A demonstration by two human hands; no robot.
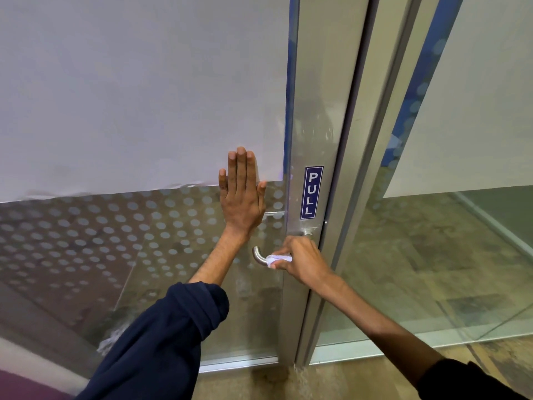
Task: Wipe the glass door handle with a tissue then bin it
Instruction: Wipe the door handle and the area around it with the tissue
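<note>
A curved metal lever handle sticks out from the aluminium stile of the glass door. My right hand is wrapped around the handle with a crumpled white tissue pressed between fingers and metal; only the handle's bent left end shows. My left hand lies flat on the glass pane, fingers together and pointing up, just left of the stile and above the handle. It holds nothing.
A blue PULL sticker sits on the stile above the handle. White frosted film covers the upper glass, a dotted band lies below it. A second glass panel stands to the right. No bin is in view.
</note>
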